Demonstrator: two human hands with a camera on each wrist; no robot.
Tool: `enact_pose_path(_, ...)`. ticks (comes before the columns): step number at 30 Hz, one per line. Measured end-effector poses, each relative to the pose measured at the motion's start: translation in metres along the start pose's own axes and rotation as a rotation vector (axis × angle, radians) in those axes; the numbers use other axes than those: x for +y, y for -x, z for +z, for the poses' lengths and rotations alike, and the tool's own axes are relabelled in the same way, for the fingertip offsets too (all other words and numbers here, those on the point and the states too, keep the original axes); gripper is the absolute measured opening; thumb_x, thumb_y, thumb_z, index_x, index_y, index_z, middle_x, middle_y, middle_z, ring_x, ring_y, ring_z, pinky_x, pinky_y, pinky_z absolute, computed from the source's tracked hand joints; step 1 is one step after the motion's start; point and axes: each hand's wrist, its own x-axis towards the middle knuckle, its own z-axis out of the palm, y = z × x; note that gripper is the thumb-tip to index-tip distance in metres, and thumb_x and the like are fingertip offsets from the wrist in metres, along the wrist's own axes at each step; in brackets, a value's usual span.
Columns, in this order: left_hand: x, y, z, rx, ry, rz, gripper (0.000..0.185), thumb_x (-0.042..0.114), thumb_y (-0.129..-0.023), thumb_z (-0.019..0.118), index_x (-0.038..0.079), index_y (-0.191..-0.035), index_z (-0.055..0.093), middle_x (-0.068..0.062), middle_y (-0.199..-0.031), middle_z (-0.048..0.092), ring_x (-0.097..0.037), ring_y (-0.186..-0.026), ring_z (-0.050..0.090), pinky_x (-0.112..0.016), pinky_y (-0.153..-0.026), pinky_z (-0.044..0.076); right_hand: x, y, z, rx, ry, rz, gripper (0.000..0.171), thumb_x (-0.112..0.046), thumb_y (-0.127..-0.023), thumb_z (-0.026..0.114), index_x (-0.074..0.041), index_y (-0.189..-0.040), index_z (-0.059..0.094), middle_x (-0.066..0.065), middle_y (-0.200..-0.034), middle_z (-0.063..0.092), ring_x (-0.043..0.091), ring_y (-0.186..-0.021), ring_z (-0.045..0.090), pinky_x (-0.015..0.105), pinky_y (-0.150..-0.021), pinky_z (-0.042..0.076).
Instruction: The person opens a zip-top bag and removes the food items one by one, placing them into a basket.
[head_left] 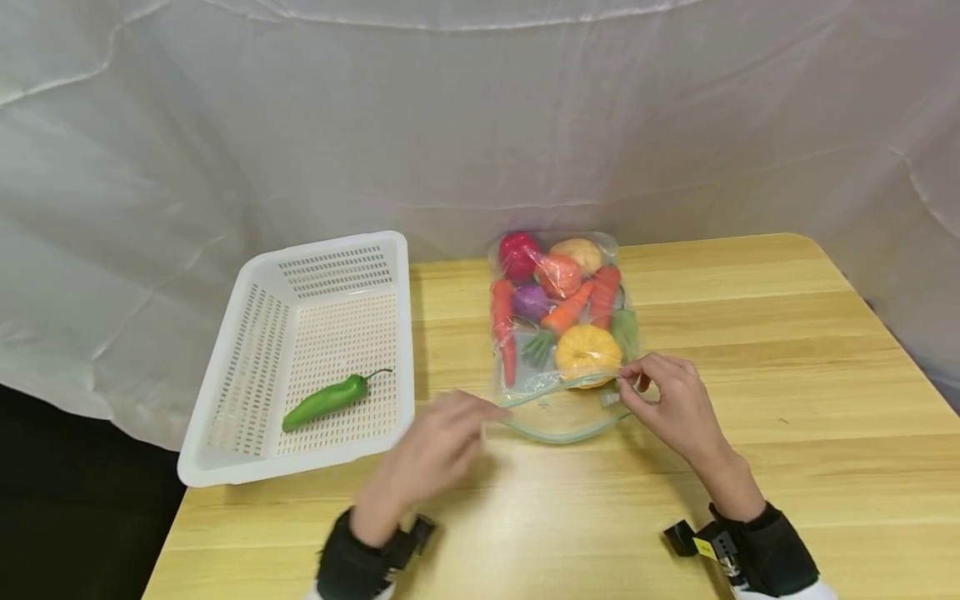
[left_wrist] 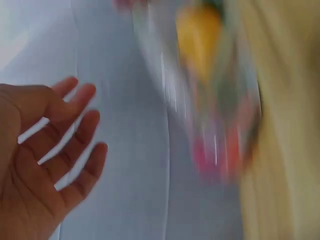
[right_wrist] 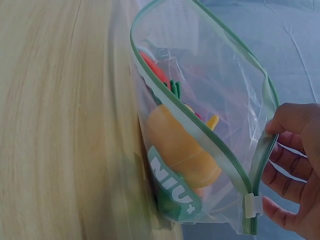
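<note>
Vegetables fill an open zip bag [head_left: 558, 333]
Right hand [head_left: 667, 400] pinches its rim at 3 o'clock; blurred left hand [head_left: 435, 450] seems released; basket [head_left: 255, 333] holds a pepper [head_left: 326, 401]

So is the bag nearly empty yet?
Not nearly. One green pepper lies in the white basket. The right hand pinches the open zip bag at its mouth; the left hand is near it, holding nothing. Carrots, the yellow pumpkin and more remain inside.

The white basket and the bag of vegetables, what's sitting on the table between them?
Nothing: the head view shows a bare strip of wooden table between the white basket and the bag of vegetables.
</note>
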Motion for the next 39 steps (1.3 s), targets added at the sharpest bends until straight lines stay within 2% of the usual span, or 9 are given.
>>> enact_pose_path(3, 0.026, -0.024, 0.027, -0.181, -0.001, 0.071, 0.032, 0.006, -0.081, 0.059, 0.012, -0.113, 0.065, 0.001, -0.106, 0.068, -0.012, -0.101, 0.061, -0.026, -0.094, 0.046, 0.0, -0.001, 0.0, 0.001, -0.002, -0.028, 0.013, 0.003, -0.07, 0.069, -0.007, -0.077, 0.065, -0.001, -0.066, 0.06, 0.01, -0.061, 0.049, 0.036, -0.067, 0.042)
enact_pose_path(7, 0.036, -0.051, 0.064, -0.325, -0.128, 0.048, 0.036, 0.013, -0.087, 0.056, 0.01, -0.123, 0.058, -0.002, -0.119, 0.061, -0.014, -0.111, 0.056, -0.025, -0.101, 0.042, -0.001, -0.002, 0.001, -0.002, -0.004, -0.029, 0.015, 0.004, -0.069, 0.069, -0.008, -0.078, 0.065, -0.002, -0.067, 0.059, 0.009, -0.061, 0.049, 0.023, -0.059, 0.04)
enact_pose_path(14, 0.019, -0.085, 0.106, -0.339, -0.393, -0.092, 0.058, 0.024, -0.087, 0.057, 0.007, -0.139, 0.039, -0.011, -0.139, 0.047, -0.022, -0.13, 0.045, -0.032, -0.106, 0.039, -0.004, -0.003, 0.003, -0.009, -0.027, -0.019, 0.016, 0.004, -0.07, 0.067, -0.008, -0.079, 0.065, -0.001, -0.07, 0.06, 0.008, -0.064, 0.051, 0.019, -0.055, 0.04)
enact_pose_path(16, 0.015, -0.093, 0.114, -0.339, -0.399, -0.14, 0.067, 0.033, -0.087, 0.058, 0.008, -0.144, 0.033, -0.014, -0.147, 0.037, -0.028, -0.138, 0.033, -0.04, -0.11, 0.035, -0.004, -0.003, 0.003, -0.011, -0.031, -0.017, 0.015, 0.004, -0.07, 0.067, -0.008, -0.08, 0.065, -0.001, -0.07, 0.06, 0.008, -0.064, 0.05, 0.019, -0.055, 0.04)
enact_pose_path(19, 0.008, -0.103, 0.124, -0.31, -0.332, -0.218, 0.074, 0.043, -0.084, 0.06, 0.015, -0.146, 0.031, -0.015, -0.149, 0.033, -0.034, -0.135, 0.037, -0.044, -0.1, 0.044, -0.005, -0.004, 0.003, -0.018, -0.039, -0.011, 0.015, 0.004, -0.071, 0.067, -0.008, -0.08, 0.065, -0.001, -0.071, 0.06, 0.008, -0.064, 0.05, 0.017, -0.055, 0.039)
enact_pose_path(29, 0.004, -0.113, 0.13, -0.358, -0.254, -0.348, 0.068, 0.042, -0.074, 0.074, 0.029, -0.135, 0.046, -0.011, -0.149, 0.03, -0.038, -0.123, 0.044, -0.044, -0.089, 0.049, -0.007, -0.004, 0.002, -0.019, -0.025, -0.011, 0.014, 0.003, -0.07, 0.067, -0.008, -0.079, 0.064, 0.0, -0.071, 0.06, 0.008, -0.064, 0.051, 0.013, -0.056, 0.037)
enact_pose_path(34, 0.01, -0.107, 0.123, -0.411, -0.15, -0.349, 0.073, 0.032, -0.07, 0.077, 0.028, -0.136, 0.045, -0.013, -0.152, 0.023, -0.033, -0.126, 0.041, -0.046, -0.099, 0.042, -0.006, -0.003, 0.0, -0.02, -0.011, -0.001, 0.015, 0.003, -0.07, 0.068, -0.008, -0.079, 0.064, 0.0, -0.071, 0.06, 0.009, -0.064, 0.051, 0.018, -0.054, 0.04)
enact_pose_path(36, 0.013, -0.103, 0.118, -0.441, -0.094, -0.31, 0.075, 0.028, -0.07, 0.077, 0.026, -0.137, 0.044, -0.01, -0.148, 0.033, -0.023, -0.121, 0.046, -0.036, -0.1, 0.042, -0.006, -0.003, -0.001, -0.021, -0.007, 0.007, 0.015, 0.003, -0.069, 0.069, -0.007, -0.079, 0.064, 0.0, -0.071, 0.06, 0.009, -0.064, 0.051, 0.019, -0.054, 0.04)
enact_pose_path(39, 0.021, -0.094, 0.109, -0.506, -0.047, -0.248, 0.075, 0.024, -0.071, 0.077, 0.022, -0.138, 0.042, -0.002, -0.12, 0.059, -0.01, -0.096, 0.057, -0.021, -0.081, 0.049, -0.005, -0.002, -0.002, -0.028, -0.013, 0.016, 0.015, 0.004, -0.069, 0.069, -0.007, -0.08, 0.064, 0.001, -0.071, 0.06, 0.009, -0.065, 0.051, 0.013, -0.057, 0.039)
